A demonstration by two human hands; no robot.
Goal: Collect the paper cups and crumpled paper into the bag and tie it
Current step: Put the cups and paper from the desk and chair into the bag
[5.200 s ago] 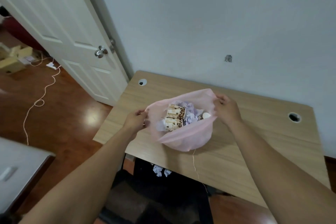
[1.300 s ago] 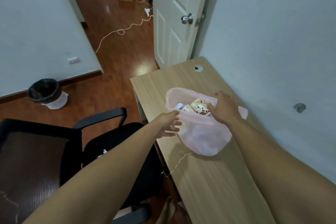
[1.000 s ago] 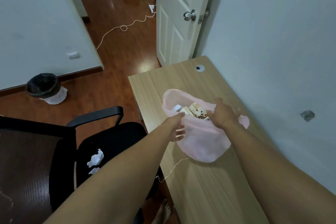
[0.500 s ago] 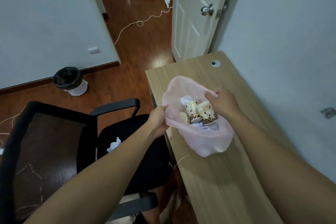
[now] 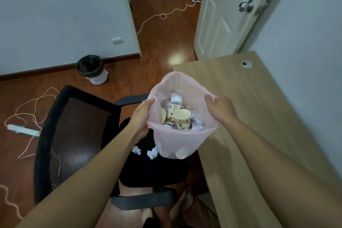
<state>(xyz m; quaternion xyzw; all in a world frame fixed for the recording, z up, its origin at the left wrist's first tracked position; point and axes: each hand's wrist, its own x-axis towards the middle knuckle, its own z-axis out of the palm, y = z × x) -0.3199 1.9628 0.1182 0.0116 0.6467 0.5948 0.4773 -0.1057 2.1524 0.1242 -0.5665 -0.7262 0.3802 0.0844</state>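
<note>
A thin pink bag (image 5: 175, 142) hangs open in the air between the desk edge and the chair. My left hand (image 5: 141, 116) grips its left rim and my right hand (image 5: 220, 108) pinches its right rim. Inside lie patterned paper cups (image 5: 180, 118) and crumpled white paper (image 5: 197, 119). Two more crumpled paper balls (image 5: 152, 152) lie on the black chair seat just below the bag.
The wooden desk (image 5: 259, 116) stretches along the wall on the right. A black mesh office chair (image 5: 77, 140) stands under the bag. A lined bin (image 5: 92, 68), a power strip (image 5: 23, 129) with cords on the floor, and a white door (image 5: 227, 11) lie beyond.
The bag has been lifted off the desk and carried left over the chair. Both hands now hold its rim and spread the mouth wide.
</note>
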